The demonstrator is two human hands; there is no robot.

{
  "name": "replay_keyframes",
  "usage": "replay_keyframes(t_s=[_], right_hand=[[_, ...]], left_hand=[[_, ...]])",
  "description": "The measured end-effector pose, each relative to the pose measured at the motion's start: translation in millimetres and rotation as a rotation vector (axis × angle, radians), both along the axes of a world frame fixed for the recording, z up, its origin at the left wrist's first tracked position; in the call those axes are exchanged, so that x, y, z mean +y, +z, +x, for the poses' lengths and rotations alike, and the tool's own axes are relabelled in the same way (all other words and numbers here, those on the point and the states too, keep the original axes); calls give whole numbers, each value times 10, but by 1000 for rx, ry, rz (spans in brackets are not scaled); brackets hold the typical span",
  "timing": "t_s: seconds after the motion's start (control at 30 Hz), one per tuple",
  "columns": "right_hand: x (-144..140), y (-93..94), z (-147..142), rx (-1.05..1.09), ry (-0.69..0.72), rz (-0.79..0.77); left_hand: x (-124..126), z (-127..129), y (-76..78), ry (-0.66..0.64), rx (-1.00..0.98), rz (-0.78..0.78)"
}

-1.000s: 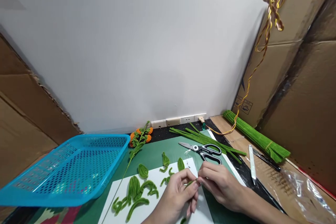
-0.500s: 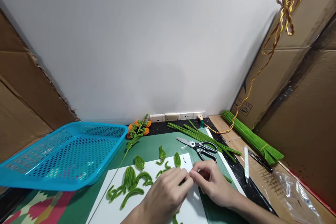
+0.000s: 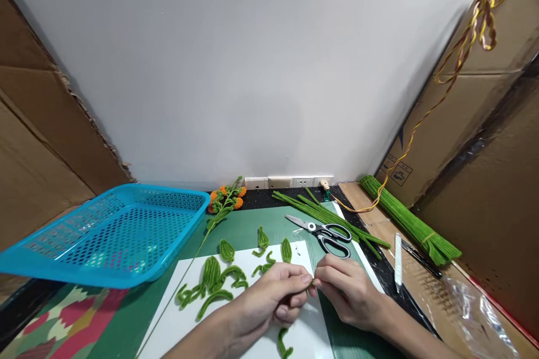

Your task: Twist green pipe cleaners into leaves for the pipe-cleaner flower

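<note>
My left hand [image 3: 280, 300] is closed in a pinch over the white paper [image 3: 309, 336]. Its fingertips meet those of my right hand [image 3: 347, 291], also closed in a pinch. Between them shows a small bit of green pipe cleaner [image 3: 312, 285]; the rest is hidden by fingers. Leaf shapes of coiled green pipe cleaner lie beyond the hands, one [image 3: 286, 250] just past the left knuckles and a larger one [image 3: 211, 275] to the left. Several curved pieces lie around them, such as a long one [image 3: 214, 302]. Another curled piece [image 3: 283, 343] lies below my left hand.
Scissors [image 3: 322, 233] lie on the green mat [image 3: 252, 224], beside loose green pipe cleaners [image 3: 324, 214]. A blue basket [image 3: 168, 266] stands left, near an orange flower stem [image 3: 227, 202]. At right are a pipe cleaner bundle [image 3: 408, 219], a white cutter [image 3: 398, 263] and a cardboard box [image 3: 484, 179].
My left hand has turned so its fingers and thumb show more. My right hand has rotated, knuckles up, still meeting the left. The view has shifted slightly.
</note>
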State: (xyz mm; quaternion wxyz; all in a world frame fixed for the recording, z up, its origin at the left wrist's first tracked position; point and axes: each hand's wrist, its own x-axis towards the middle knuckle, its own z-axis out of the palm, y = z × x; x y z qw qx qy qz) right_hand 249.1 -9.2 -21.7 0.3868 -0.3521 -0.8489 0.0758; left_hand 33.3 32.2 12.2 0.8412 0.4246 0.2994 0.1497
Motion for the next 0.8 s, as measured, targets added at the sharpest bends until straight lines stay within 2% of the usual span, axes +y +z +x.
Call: replay_keyframes(t_s=[0.07, 0.13, 0.3, 0.4, 0.47, 0.6, 0.63, 0.67, 0.7, 0.8], right_hand=[[1, -15, 1, -1, 9, -16], [6, -16, -11, 48, 22, -58], [-16, 5, -99, 221, 24, -126], [-65, 26, -192, 344, -34, -191], [-91, 39, -258, 436, -78, -297], [-85, 35, -347, 576, -96, -554], [-74, 28, -351, 583, -88, -588], [-62, 21, -346, 576, -83, -591], [-51, 14, -332, 553, -82, -563], [-33, 3, -251, 422, -69, -367]], left_hand=[[-5, -12, -5, 4, -4, 23], [-20, -16, -12, 21, 12, 149], [-82, -25, 36, 128, 171, 733], [-114, -49, 57, 136, 293, 960], [-119, -64, 12, 115, 331, 1114], [-112, -79, -135, 139, 299, 1608], [-114, -78, -151, 156, 313, 1639], [-118, -75, -150, 171, 331, 1608], [-122, -69, -136, 185, 348, 1517], [-124, -34, -67, 187, 316, 1070]])
